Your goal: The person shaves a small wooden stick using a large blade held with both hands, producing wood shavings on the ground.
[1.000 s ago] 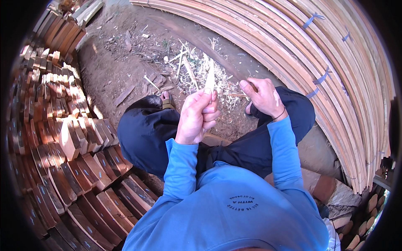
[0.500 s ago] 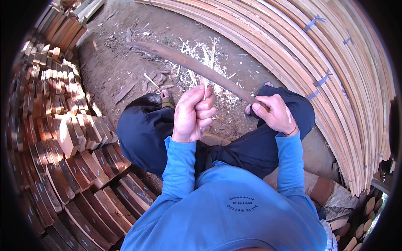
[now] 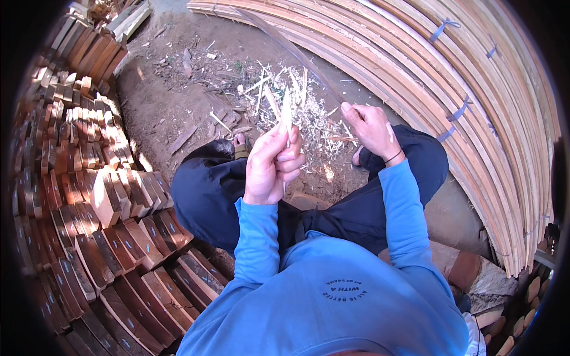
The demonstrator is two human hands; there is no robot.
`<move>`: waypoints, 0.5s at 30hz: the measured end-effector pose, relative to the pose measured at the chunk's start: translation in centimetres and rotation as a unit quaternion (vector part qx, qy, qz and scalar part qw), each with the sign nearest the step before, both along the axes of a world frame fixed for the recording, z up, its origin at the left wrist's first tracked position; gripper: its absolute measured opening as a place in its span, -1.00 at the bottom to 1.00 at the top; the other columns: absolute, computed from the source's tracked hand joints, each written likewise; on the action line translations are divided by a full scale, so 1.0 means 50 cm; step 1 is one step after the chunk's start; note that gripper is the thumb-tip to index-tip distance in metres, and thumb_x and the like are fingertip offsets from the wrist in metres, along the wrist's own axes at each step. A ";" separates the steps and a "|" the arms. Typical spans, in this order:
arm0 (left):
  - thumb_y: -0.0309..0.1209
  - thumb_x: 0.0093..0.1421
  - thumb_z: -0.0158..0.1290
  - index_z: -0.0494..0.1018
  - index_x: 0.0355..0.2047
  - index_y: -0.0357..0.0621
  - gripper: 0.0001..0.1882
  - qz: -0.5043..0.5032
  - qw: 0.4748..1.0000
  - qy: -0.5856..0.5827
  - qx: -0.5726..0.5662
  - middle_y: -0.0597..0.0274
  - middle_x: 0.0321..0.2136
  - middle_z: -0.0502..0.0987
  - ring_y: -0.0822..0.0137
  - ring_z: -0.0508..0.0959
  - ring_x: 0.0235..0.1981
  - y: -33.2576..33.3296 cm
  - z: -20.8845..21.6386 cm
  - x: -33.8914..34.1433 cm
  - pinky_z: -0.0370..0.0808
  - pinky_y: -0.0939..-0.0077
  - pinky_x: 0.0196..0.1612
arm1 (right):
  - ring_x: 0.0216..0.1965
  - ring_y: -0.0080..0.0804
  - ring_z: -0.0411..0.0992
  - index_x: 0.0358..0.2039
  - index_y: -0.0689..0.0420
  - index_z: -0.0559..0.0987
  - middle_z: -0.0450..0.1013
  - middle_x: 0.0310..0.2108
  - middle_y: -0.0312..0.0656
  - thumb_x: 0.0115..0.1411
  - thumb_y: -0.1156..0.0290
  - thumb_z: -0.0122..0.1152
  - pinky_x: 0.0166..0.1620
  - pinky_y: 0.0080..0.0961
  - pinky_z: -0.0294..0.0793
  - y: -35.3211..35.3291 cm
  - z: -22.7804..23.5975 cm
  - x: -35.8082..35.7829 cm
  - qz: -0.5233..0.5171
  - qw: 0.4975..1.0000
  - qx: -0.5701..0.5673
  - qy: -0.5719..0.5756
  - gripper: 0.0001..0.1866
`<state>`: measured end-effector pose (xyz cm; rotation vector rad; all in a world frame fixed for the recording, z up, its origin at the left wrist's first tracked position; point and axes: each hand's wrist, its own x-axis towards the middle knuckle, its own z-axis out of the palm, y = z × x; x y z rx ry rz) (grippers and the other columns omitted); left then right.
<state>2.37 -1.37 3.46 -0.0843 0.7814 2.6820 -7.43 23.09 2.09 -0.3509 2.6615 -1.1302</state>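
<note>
My left hand [image 3: 273, 165] is closed round a slim pale wooden stick [image 3: 287, 108]. The stick points away from me, and its far end tapers to a sharp point. My right hand [image 3: 373, 132] grips the near end of a machete [image 3: 301, 58], with the handle hidden inside the fist. The long dark blade reaches to the far left, seen nearly edge-on, and stands apart from the stick. Pale wood shavings [image 3: 320, 132] lie scattered on the ground beyond my hands.
Stacked wooden blocks [image 3: 136, 243] rise on my left. Long curved wooden strips [image 3: 427, 89], bundled with blue ties [image 3: 444, 28], run along the far and right sides. My bent knees flank my hands. Stones [image 3: 490, 285] and cut wood ends lie at the lower right.
The machete has swung up and away from the stick, its tip now farther off and more to the right. My right hand has moved slightly left and away from me; my left stays nearly put.
</note>
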 end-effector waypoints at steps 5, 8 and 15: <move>-0.21 0.55 0.01 0.57 -0.12 -0.17 -0.71 0.165 0.931 0.021 -0.326 0.59 -0.62 0.27 0.69 0.16 -0.62 0.031 -0.007 -0.011 0.05 0.67 -0.56 | -0.61 -0.22 0.36 -0.42 0.36 0.62 0.35 -0.69 0.01 0.47 -0.14 0.09 -0.42 -0.21 0.33 0.020 0.012 0.030 -0.029 0.996 -0.057 -0.063 -0.31; -0.24 0.55 -0.01 0.58 -0.15 -0.19 -0.71 0.235 0.837 0.041 -0.492 0.56 -0.59 0.36 0.68 0.24 -0.59 0.041 -0.031 -0.017 0.16 0.62 -0.54 | -0.63 -0.20 0.35 -0.47 0.34 0.58 0.30 -0.71 0.02 0.47 -0.13 0.11 -0.46 -0.24 0.31 0.028 0.033 0.051 -0.023 0.997 -0.055 -0.058 -0.31; -0.44 0.47 -0.03 0.51 -0.28 -0.25 -0.81 0.266 0.652 0.091 -0.704 -0.07 -0.55 0.57 -0.10 0.59 -0.54 0.059 -0.020 -0.024 0.43 0.05 -0.43 | -0.63 0.11 0.44 -0.49 0.31 0.55 0.31 -0.72 0.11 0.40 -0.04 0.25 -0.51 -0.18 0.33 0.027 0.088 0.119 0.034 0.998 0.015 0.050 -0.41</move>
